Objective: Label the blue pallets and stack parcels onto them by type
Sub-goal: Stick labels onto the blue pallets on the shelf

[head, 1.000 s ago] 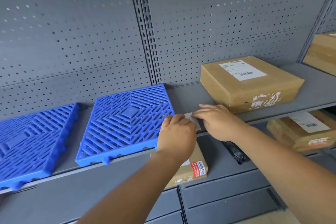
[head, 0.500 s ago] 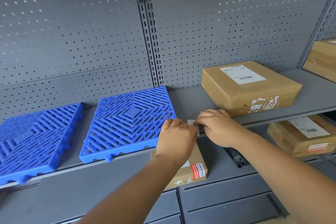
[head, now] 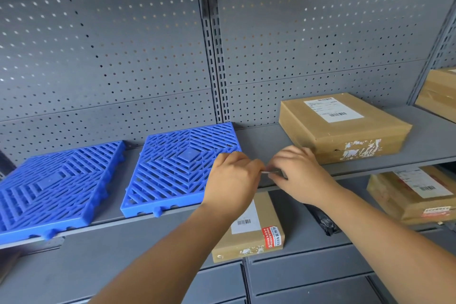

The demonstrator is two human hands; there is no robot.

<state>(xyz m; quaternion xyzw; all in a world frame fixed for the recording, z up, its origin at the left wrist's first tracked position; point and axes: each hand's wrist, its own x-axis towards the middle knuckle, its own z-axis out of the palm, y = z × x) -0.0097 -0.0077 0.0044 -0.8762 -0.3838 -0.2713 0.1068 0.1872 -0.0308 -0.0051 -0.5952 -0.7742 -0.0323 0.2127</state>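
Left hand: the left hand reached over the front right corner of the nearer pallet, fingers curled, their tips pinching one end of a small white label.
Right hand: the right hand met it from the other side, fingers bent and closed on the label's other end, so both hands had hold of the same strip.
Label: held between the two hands just above the front edge of the upper shelf, just beside the right pallet and not on it. Only a thin sliver showed, and any print on it could not be read.
Right pallet: a blue slatted pallet lay flat on the upper shelf with nothing on top of it.
Left pallet: a second blue pallet sat just beside the first, also bare, its front edge overhanging the shelf lip.
Upper parcel: a flat brown parcel with a white shipping sticker rested on the same shelf to the right of the hands, near the right hand's knuckles.
Lower shelf: a small parcel with a barcode and a red sticker, a black bag, and a wider brown parcel at the far right.
Backing: grey perforated panel behind the shelves.
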